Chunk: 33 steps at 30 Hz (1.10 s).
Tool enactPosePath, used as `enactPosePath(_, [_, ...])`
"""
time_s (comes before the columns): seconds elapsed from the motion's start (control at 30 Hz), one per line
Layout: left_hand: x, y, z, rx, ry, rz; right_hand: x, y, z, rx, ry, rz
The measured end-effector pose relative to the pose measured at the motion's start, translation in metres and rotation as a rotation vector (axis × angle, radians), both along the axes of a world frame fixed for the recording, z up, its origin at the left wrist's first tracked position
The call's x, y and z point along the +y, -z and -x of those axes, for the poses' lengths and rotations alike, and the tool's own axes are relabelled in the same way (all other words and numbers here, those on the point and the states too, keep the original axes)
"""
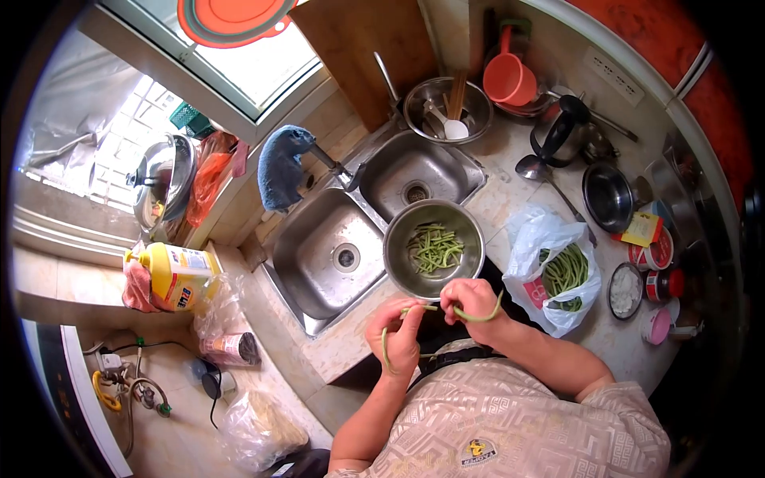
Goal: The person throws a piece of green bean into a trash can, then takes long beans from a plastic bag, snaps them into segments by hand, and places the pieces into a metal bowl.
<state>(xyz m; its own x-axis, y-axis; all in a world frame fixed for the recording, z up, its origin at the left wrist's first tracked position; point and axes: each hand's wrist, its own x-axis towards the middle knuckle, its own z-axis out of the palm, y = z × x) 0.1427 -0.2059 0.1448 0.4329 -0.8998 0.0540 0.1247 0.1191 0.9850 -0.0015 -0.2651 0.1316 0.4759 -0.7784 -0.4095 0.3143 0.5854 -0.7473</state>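
Between finger and thumb, my left hand [396,336] pinches a long green bean [386,350] that hangs down over the palm. My right hand [472,303] is closed on another length of green bean [484,319], which curves out past the fingers. Both hands are close together just below a steel bowl [393,263]. Short pieces of green bean [436,247] lie inside that bowl, which stands at the sink's edge. To the right, an open white plastic bag [522,267] holds whole green beans [566,276].
A double steel sink [323,259] with a cloth-covered faucet [339,171] lies beyond the hands. Behind it stands a bowl of utensils [414,99]. A ladle [532,168], a black bowl [608,197] and jars [665,284] are at right; a yellow bottle [177,275] is at left.
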Motion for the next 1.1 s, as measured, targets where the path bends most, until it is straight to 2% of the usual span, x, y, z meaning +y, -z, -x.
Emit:
enactPosePath(0.03, [-0.005,0.002,0.002,-0.018,-0.05,0.125,-0.004,0.005,0.002,-0.022,0.05,-0.13])
enactPosePath(0.07, [-0.01,0.0,0.001,-0.034,-0.029,0.018,-0.007,0.008,0.005,-0.044,0.1,-0.257])
enactPosePath(0.13, [-0.021,-0.013,-0.003,-0.063,0.002,-0.201,-0.007,0.008,0.012,-0.099,0.097,-0.253])
enactPosePath(0.17, [-0.033,-0.003,-0.005,-0.067,-0.012,-0.203,-0.008,0.002,0.013,-0.102,0.091,-0.235])
enactPosePath(0.27, [-0.049,0.016,-0.007,-0.315,-0.119,-0.215,-0.007,-0.003,0.013,-0.071,0.118,-0.157])
enactPosePath(0.3, [-0.049,0.019,-0.006,-0.465,-0.126,-0.084,-0.009,-0.003,0.014,-0.053,0.139,-0.126])
enactPosePath(0.43, [-0.018,0.007,0.012,-0.506,0.21,-0.049,-0.008,0.011,0.019,-0.055,0.174,-0.038])
enactPosePath(0.47, [-0.018,0.005,0.016,-0.615,0.248,0.032,-0.005,0.014,0.017,-0.049,0.195,-0.039])
enactPosePath(0.57, [-0.02,0.008,0.021,-0.627,0.255,0.092,0.001,0.013,0.01,-0.053,0.229,-0.05])
enactPosePath(0.63, [-0.024,0.018,0.016,-0.65,0.242,0.187,0.002,0.006,0.015,-0.076,0.161,-0.065])
enactPosePath(0.77, [-0.016,-0.003,0.014,-0.328,0.255,-0.098,-0.001,0.006,0.03,-0.157,-0.027,-0.071])
enactPosePath(0.87, [-0.011,0.003,0.009,-0.059,0.251,-0.216,-0.006,-0.001,0.042,-0.058,-0.221,-0.054])
enactPosePath(0.9, [-0.01,0.001,0.008,-0.058,0.25,-0.232,-0.007,-0.006,0.043,0.024,-0.291,-0.035])
enactPosePath(1.03, [-0.004,0.008,0.005,0.001,0.278,-0.228,-0.006,-0.019,0.039,0.076,-0.462,0.056])
enactPosePath(1.1, [-0.001,0.011,0.007,0.025,0.267,-0.202,0.001,-0.009,0.034,0.056,-0.366,0.052])
